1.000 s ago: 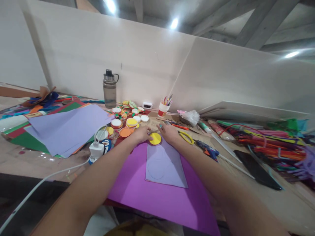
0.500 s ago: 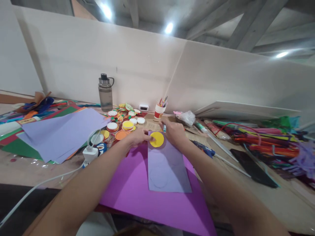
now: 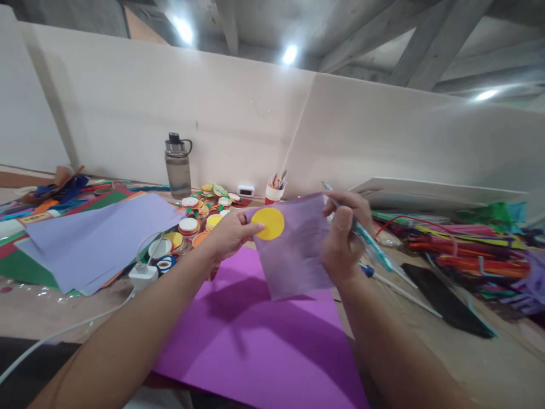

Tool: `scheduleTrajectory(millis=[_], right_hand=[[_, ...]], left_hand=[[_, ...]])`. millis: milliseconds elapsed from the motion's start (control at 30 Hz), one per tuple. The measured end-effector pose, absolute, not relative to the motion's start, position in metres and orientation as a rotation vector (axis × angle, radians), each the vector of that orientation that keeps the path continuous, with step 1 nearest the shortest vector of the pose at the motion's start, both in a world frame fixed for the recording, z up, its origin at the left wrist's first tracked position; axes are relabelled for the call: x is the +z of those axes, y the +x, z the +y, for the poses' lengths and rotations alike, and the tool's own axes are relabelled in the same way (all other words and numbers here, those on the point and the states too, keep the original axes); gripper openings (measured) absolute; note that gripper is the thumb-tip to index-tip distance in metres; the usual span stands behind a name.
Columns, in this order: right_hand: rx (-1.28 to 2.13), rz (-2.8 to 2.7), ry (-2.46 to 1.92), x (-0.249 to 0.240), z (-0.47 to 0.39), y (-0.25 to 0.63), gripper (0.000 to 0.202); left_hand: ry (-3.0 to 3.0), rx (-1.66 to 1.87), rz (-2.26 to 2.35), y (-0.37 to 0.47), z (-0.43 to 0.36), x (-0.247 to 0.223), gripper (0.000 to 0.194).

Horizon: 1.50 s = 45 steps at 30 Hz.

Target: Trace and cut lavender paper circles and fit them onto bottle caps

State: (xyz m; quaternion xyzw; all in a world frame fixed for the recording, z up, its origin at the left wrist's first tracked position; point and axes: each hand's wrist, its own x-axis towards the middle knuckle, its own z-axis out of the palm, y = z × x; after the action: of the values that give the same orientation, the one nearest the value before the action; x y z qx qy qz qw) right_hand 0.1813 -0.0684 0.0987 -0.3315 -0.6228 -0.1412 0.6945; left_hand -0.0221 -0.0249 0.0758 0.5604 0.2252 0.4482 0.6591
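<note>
My left hand [image 3: 233, 232] pinches the top left corner of a light purple paper [image 3: 293, 255], its thumb lying on a yellow paper circle [image 3: 268, 223] against that sheet. At the sheet's right edge, my right hand [image 3: 346, 236] has its fingers closed round a pen [image 3: 371, 247] with a light blue barrel, tip pointing up and left. Whether the right fingers also grip the paper is hard to tell. The sheet is tilted up above a large bright purple sheet [image 3: 255, 341].
Stacked round paper pieces [image 3: 188, 225] lie beyond my left hand, near a white charger [image 3: 143, 276] with cables. A bottle [image 3: 177, 170] and a pen cup [image 3: 273, 194] stand at the back. Colored sheets [image 3: 97, 238] lie left; a black flat object [image 3: 447, 301] lies right.
The light purple paper has been lifted off the large sheet, its right side raised. My right hand has moved right and down with the pen, while the left still holds the circle against the paper.
</note>
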Motion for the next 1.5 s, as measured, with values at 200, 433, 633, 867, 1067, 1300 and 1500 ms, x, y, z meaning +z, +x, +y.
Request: scheduleTrajectory(millis=[200,433,633,867,1067,1300,1500], right_hand=[[-0.065,-1.336,-0.612,0.093,-0.076,0.171,0.019],[-0.033,-1.520,-0.672,0.090,-0.079,0.152,0.016],[-0.113,-1.697,-0.626,0.093,-0.086,0.140,0.015],[-0.159,-1.774,-0.612,0.091,-0.089,0.142,0.017],[-0.179,-1.810,-0.588,0.087,-0.086,0.143,0.017],[-0.280,-1.786,-0.671,0.086,-0.085,0.145,0.011],[-0.330,-1.722,-0.677,0.088,-0.085,0.148,0.016]], left_hand=[[1.334,1.371,0.467,-0.019,-0.025,0.079,0.046],[1.603,1.615,0.747,-0.016,-0.033,0.077,0.043],[1.845,1.637,0.852,-0.017,-0.038,0.075,0.038],[2.095,1.608,1.069,-0.014,-0.045,0.072,0.038],[2.166,1.605,1.106,-0.012,-0.048,0.074,0.036],[2.180,1.576,1.106,-0.012,-0.049,0.074,0.035],[2.104,1.582,1.039,-0.013,-0.048,0.073,0.036]])
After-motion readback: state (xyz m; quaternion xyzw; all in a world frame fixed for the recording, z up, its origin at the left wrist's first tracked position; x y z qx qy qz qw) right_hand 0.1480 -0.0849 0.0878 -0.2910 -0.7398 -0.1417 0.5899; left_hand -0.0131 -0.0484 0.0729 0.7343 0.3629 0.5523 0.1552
